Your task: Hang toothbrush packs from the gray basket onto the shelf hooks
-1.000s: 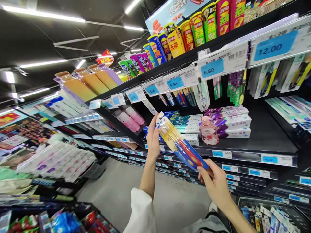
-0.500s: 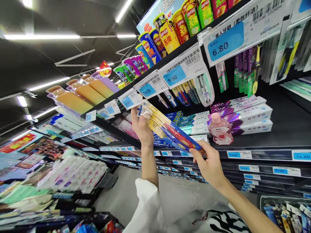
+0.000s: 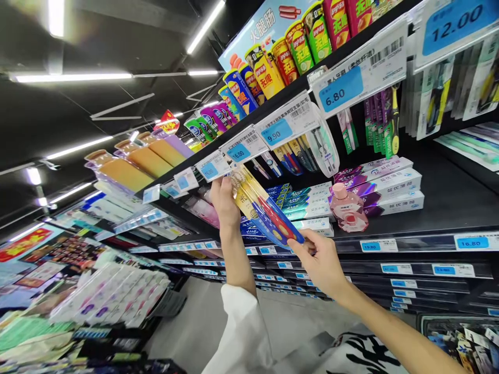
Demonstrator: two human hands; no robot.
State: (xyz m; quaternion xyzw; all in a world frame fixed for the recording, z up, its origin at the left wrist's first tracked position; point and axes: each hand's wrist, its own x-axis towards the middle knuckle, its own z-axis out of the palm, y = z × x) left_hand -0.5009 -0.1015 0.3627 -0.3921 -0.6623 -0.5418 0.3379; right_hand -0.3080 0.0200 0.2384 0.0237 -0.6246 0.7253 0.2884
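Before shelves [image 3: 444, 208], a toothbrush pack [image 3: 268, 210] slants between both hands [image 3: 227, 205] [image 3: 322, 262].

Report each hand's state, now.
Left hand: closed, holding the toothbrush pack near its upper end.
Right hand: closed, pinching the pack's lower end.

Person holds a slanted yellow-and-blue toothbrush pack [image 3: 268, 210], right hand [image 3: 317, 257] pinching the lower end, left hand [image 3: 226, 205] against the upper end just below a price tag [image 3: 212, 164], fingers partly hidden. Behind, on a black shelf [image 3: 448, 210], a pink bottle [image 3: 350, 210] stands beside stacked white-and-purple boxes [image 3: 397, 188]. Chip cans [image 3: 261, 71] line the shelf above; hanging toothbrush packs [image 3: 382, 122] below the tags, crate [image 3: 448, 316] of packs lower right.
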